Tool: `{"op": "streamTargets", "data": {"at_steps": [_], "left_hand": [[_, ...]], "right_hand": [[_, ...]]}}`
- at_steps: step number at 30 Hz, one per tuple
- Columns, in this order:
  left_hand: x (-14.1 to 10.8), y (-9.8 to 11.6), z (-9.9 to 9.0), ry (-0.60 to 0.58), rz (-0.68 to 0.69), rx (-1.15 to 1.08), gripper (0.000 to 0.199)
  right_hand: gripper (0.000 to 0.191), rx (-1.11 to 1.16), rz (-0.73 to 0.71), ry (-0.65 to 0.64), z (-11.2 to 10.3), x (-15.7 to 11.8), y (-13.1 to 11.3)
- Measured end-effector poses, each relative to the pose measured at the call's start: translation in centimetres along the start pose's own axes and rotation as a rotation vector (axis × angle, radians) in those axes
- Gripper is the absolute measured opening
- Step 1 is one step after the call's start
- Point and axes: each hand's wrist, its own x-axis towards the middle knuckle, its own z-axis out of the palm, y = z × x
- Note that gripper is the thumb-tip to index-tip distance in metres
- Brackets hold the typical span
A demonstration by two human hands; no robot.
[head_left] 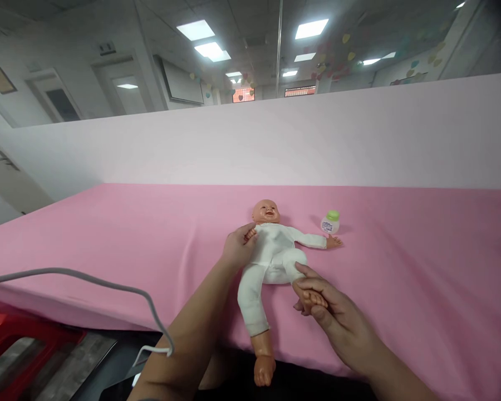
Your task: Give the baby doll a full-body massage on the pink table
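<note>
A baby doll (271, 242) in a white suit lies on its back on the pink-covered table (150, 234), head away from me. My left hand (240, 245) is closed round the doll's hand, close to its chest. Lower down, my right hand (338, 312) grips the doll's bent leg at the foot, with the toes showing between thumb and fingers. The doll's other leg lies stretched toward me, its bare foot (264, 368) at the table's near edge. Its other arm is stretched out to the right.
Beside the doll's outstretched hand stands a small clear bottle (329, 224) with a green cap. A grey cable (87, 285) loops over my left forearm. A red stool (20, 340) is at lower left. Behind the table rises a white wall (275, 147) with glass above.
</note>
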Motion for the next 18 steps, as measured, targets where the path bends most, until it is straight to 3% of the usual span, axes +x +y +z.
{"op": "streamTargets", "data": {"at_steps": [4,10,14,18], "left_hand": [[-0.3,0.9,0.4,-0.103,0.120,0.194,0.044],[-0.4,0.6,0.3,-0.112,0.133,0.204,0.042],[-0.2,0.0,-0.1,-0.010,0.061,0.128,0.040],[0.4,-1.3,-1.3,0.202,-0.057,-0.112,0.035]], "right_hand": [[0.037,-0.059,-0.073,0.023,0.3,2.1,0.4],[0.039,-0.323,-0.123,0.079,-0.1,2.8,-0.1],[0.042,-0.413,-0.171,0.063,-0.4,0.5,0.0],[0.047,-0.467,-0.182,0.019,-0.4,-3.2,0.6]]}}
